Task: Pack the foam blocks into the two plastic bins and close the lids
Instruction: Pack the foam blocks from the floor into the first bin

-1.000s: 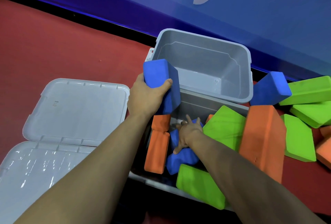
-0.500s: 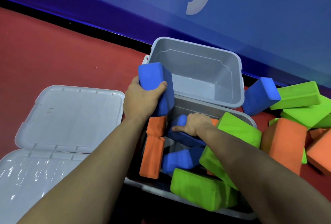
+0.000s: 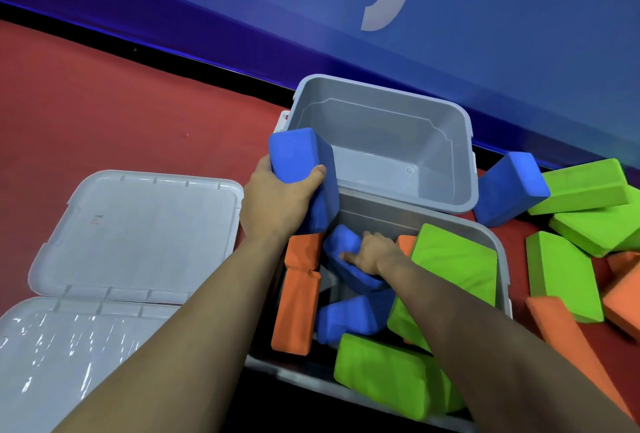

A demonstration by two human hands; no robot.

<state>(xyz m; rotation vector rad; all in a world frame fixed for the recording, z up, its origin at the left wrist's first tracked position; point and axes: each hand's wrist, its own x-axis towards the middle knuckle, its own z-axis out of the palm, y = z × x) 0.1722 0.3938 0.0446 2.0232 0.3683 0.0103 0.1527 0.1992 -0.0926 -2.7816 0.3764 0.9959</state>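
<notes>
Two grey plastic bins stand on the red floor. The far bin holds nothing. The near bin holds several foam blocks: orange ones at its left, blue ones in the middle, green ones at right and front. My left hand grips an upright blue block over the near bin's far left corner. My right hand reaches into the near bin and grips another blue block lying there.
Two grey lids lie flat on the floor left of the bins. Loose blocks lie right of the bins: a blue one, green ones and orange ones. A blue wall runs behind the bins.
My right hand has closed round a blue block inside the near bin and lifted one end. The big orange block at the bin's right has dropped to the floor. My left hand keeps its block.
</notes>
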